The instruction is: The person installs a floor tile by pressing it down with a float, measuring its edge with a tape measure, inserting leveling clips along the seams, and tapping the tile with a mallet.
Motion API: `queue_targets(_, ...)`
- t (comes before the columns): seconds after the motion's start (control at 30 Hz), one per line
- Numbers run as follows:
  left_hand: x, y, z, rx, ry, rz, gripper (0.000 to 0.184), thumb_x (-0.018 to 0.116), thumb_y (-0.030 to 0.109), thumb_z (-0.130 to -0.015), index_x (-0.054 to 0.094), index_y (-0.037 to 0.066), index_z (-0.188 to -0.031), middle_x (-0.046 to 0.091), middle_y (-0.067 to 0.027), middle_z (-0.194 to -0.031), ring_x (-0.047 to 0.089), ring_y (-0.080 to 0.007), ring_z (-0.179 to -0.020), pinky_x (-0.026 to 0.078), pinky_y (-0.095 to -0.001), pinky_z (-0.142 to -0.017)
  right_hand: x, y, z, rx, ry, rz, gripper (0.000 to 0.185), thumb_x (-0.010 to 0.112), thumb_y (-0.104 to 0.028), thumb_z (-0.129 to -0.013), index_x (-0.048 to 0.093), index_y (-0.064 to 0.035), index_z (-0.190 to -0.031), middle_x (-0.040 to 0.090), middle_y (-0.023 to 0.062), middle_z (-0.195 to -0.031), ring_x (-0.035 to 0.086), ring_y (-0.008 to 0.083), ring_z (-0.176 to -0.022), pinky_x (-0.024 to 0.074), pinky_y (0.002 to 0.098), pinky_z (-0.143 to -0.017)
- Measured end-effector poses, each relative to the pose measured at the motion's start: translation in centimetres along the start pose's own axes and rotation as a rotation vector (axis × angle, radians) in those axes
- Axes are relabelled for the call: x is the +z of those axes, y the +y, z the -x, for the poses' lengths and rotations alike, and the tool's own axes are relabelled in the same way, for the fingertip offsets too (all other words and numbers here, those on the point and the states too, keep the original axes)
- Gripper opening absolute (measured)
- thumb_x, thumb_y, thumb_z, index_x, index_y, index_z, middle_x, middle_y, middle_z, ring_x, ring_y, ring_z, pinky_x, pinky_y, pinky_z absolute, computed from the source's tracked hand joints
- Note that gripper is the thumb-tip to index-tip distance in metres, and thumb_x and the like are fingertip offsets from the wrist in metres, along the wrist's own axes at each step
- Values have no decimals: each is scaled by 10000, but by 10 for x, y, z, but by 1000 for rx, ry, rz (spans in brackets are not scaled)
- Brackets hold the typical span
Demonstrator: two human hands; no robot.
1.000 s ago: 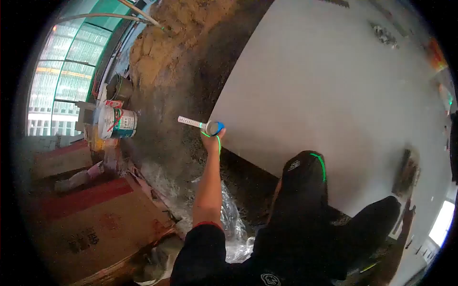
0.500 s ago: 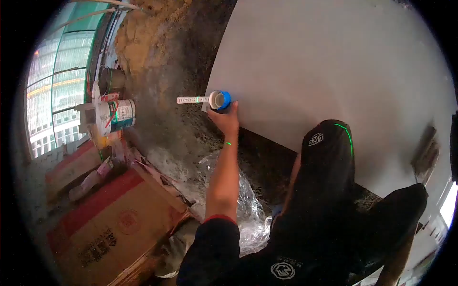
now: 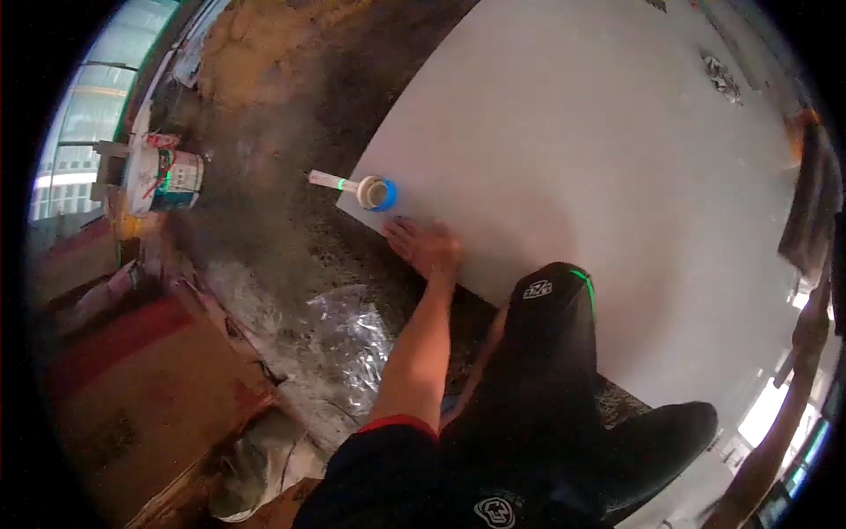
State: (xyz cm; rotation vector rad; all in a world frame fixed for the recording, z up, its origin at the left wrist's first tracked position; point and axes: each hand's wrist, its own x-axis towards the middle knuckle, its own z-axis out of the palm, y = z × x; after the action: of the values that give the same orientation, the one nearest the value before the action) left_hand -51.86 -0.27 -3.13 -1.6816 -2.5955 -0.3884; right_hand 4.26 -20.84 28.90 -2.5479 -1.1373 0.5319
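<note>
As I watched the tool (image 3: 377, 193): handle pointed left, long axis crosswise.
Left hand (image 3: 432, 250): lay open.
Right hand (image 3: 821, 286): couldn't tell.
Bucket (image 3: 167, 181) lettering: blurred.

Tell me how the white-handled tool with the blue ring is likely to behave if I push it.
The white-handled tool looks stiff: its handle runs straight. It may slide easily, since the pale slab looks smooth. Its head is round, but the handle jutting sideways past the slab's edge would probably check any rolling.

Dim interior; daylight enters through window (image 3: 86, 115) at ten o'clock, glare flares at four, carton (image 3: 154, 397) at eight blurs, edges bow.
</note>
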Motion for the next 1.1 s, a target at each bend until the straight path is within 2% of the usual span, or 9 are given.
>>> queue_targets(0.2, -6, 6, -3, -35, -29, -45, 787, 499, 380, -851, 220, -112, -1399, 194, -303, -1469, 151, -412, -1390, 143, -491, -1137, 140, 39, 13, -123, 137, -383, 351, 486, -352, -941, 580, -14, -959, 580, 93, -799, 578, 221, -753, 463, 333, -656)
queue_targets(0.27, -13, 7, -4, -61, -50, -32, 784, 501, 378, -852, 223, -110, -1399, 192, -301, -1471, 153, -407, -1391, 147, -490, -1137, 218, 40, 32, -29, -41, 61, 359, 482, -357, -943, 586, -14, -941, 583, 91, -775, 581, 218, -733, 467, 331, -641)
queue_targets(0.37, -14, 11, -13, -55, -48, 16, 773, 503, 369, -855, 227, -107, -1398, 193, -301, -1470, 157, -410, -1389, 155, -492, -1135, 252, 39, -4, 231, -212, -142, 311, 483, -314, -949, 534, -21, -857, 487, 35, -600, 498, 173, -502, 423, 339, -437)
queue_targets(0.5, -15, 8, -2, -13, -6, 19, 748, 499, 354, -863, 240, -106, -1393, 197, -307, -1465, 172, -428, -1377, 167, -495, -1132, 152, -99, -25, 79, -258, -86, 275, 434, -235, -957, 551, -13, -1068, 485, 20, -627, 460, 154, -496, 391, 309, -413)
queue_targets(0.6, -32, 16, -5, -73, -20, 119, 749, 499, 364, -862, 251, -110, -1387, 209, -308, -1459, 182, -437, -1371, 179, -495, -1128, 129, -63, -62, -107, -93, -49, 347, 429, -209, -953, 511, -71, -1262, 514, 28, -675, 483, 149, -549, 439, 312, -526)
queue_targets(0.7, -6, 1, -2, 14, -36, 40, 749, 516, 363, -851, 272, -108, -1381, 203, -306, -1462, 175, -430, -1375, 169, -492, -1131, 175, -41, -38, -132, -74, -1260, 262, 485, -239, -931, 549, -48, -1100, 555, 106, -804, 563, 218, -769, 476, 385, -599)
queue_targets(0.83, -34, 9, -2, -99, -81, 146, 766, 533, 355, -840, 257, -103, -1389, 190, -300, -1469, 156, -415, -1386, 148, -485, -1139, 314, -44, 12, -13, -301, 241, 287, 502, -310, -933, 587, -45, -862, 491, 26, -654, 518, 163, -603, 454, 381, -529)
queue_targets(0.93, -38, 9, -3, -106, -177, 132, 764, 535, 339, -840, 248, -102, -1394, 176, -293, -1477, 141, -399, -1395, 130, -477, -1145, 277, -107, -27, 290, -607, -375, 292, 493, -397, -944, 595, -126, -910, 459, -29, -607, 435, 92, -504, 352, 293, -409)
queue_targets(1.1, -17, 8, -6, -70, -111, 70, 746, 525, 329, -850, 246, -106, -1389, 180, -288, -1476, 129, -397, -1399, 122, -475, -1146, 205, -248, -31, -65, -488, -859, 318, 458, -472, -950, 512, -163, -900, 470, -37, -709, 389, 52, -493, 291, 220, -366)
